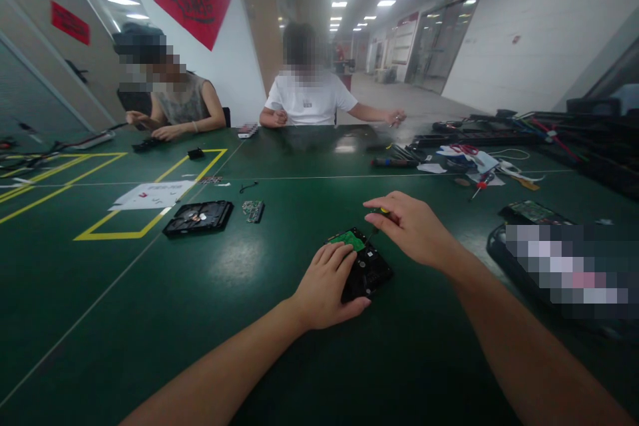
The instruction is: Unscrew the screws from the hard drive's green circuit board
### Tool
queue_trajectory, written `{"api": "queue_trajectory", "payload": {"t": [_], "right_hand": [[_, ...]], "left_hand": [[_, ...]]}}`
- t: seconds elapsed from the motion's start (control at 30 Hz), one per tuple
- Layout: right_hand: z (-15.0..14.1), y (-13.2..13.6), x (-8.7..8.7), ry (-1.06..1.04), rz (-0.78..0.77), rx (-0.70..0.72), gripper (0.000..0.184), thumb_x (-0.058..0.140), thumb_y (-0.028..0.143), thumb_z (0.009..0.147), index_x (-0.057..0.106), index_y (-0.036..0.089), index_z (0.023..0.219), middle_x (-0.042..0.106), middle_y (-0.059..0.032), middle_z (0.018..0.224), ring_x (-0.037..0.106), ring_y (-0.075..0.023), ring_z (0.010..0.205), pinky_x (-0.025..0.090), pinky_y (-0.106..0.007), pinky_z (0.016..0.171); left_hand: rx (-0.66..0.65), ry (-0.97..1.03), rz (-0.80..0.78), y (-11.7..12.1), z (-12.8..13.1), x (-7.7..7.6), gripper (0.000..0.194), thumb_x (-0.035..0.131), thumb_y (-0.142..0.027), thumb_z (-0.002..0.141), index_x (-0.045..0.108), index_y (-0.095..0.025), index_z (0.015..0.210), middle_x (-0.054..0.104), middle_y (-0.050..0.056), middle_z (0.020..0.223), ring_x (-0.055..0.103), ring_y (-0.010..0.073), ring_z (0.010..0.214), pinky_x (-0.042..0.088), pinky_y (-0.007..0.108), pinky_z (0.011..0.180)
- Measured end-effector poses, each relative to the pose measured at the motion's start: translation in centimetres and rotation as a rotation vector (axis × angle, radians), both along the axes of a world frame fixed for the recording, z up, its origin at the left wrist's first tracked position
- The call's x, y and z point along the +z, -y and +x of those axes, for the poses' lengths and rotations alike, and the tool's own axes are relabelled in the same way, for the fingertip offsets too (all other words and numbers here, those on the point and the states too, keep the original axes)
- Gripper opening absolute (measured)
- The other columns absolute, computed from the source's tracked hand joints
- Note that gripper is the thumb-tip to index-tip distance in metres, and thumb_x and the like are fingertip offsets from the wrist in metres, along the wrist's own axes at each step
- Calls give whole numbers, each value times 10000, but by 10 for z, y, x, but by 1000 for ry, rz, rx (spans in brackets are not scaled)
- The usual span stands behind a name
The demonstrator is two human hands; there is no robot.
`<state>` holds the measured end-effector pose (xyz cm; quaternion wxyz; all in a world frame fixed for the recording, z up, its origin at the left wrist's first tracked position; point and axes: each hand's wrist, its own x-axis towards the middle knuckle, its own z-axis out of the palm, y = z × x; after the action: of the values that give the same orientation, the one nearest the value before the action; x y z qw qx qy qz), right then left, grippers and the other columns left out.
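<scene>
A black hard drive (375,271) with a green circuit board (351,239) lies on the green table in front of me. My left hand (327,283) rests over its left side, fingers across the top and thumb by the near edge, gripping it against the table. Above the drive's far right part, my right hand (417,226) is closed around a small screwdriver (383,211) with some yellow on its handle. The screwdriver's thin shaft points down to the drive beside the board. My fingers hide most of the handle, and my left hand covers part of the drive.
An open black drive casing (200,218) and a small circuit board (253,211) lie to the left, near white paper (152,195) bearing small parts. A red screwdriver (482,185), cables and a black device (559,259) are on the right. Two people sit across the table (239,326).
</scene>
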<state>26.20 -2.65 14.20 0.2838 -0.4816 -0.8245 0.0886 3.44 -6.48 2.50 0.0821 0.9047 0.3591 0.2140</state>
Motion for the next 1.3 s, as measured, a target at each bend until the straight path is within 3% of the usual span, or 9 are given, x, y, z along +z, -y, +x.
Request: {"api": "queue_trajectory", "payload": {"t": [0.17,0.3,0.43,0.6,0.73,0.87,1.1,1.2,1.3], "right_hand": [[-1,3,1,-80,-63,-45,226,623,290,961,655,226,1175,715,-29,910,625,-177,723,484,-320,725],[-2,4,1,-88,-21,-6,199,606,296,972,693,259,1147,689,-62,1108,637,-180,818,509,-327,787],[2,3,4,-57,-7,-8,189,552,307,1007,722,250,1064,697,-69,1066,651,-203,864,506,-338,786],[5,4,6,-70,-38,-36,267,534,230,988,678,225,1213,730,-70,1078,679,-210,877,507,-345,795],[4,5,8,-26,31,61,161,540,217,991,691,223,1047,704,-71,1091,656,-220,996,500,-346,882],[2,5,9,27,67,123,177,510,208,1012,681,226,969,688,-72,1042,640,-224,1012,483,-358,930],[2,8,8,2,-14,23,292,552,173,959,622,236,1236,709,-69,1121,661,-206,877,496,-339,826],[3,8,7,15,1,24,196,573,203,959,646,234,1138,698,-57,1059,640,-185,804,495,-335,813],[4,5,5,56,52,73,83,569,231,981,644,230,1015,672,-63,1059,634,-196,862,483,-340,835]], "left_hand": [[-4,2,-6,-1,0,0,864,652,-682,858,447,-164,1518,502,186,1522,426,400,1433,299,609,1218],[-5,-2,-7,-1,0,-1,862,646,-687,861,441,-181,1528,504,177,1522,429,401,1431,304,621,1212],[-5,-1,-3,-1,1,-1,876,656,-684,857,440,-169,1532,505,181,1518,433,396,1429,305,611,1219],[-6,-8,9,-1,0,-4,880,653,-685,861,440,-155,1531,500,183,1523,427,389,1433,301,597,1227],[-7,-6,12,-1,0,-3,884,659,-680,859,443,-146,1530,497,188,1523,427,388,1434,297,593,1232],[-5,7,8,-1,0,-2,872,658,-684,858,447,-169,1529,502,180,1521,429,390,1434,295,605,1232],[-4,10,5,-1,0,-3,869,657,-688,857,450,-177,1527,500,180,1525,430,394,1436,294,607,1227],[-8,23,-3,-1,0,-3,872,661,-688,852,436,-195,1536,499,176,1528,434,400,1433,295,618,1220],[-7,26,-6,-1,-1,-2,876,664,-685,852,428,-196,1540,493,176,1533,427,403,1438,294,620,1219]]}}
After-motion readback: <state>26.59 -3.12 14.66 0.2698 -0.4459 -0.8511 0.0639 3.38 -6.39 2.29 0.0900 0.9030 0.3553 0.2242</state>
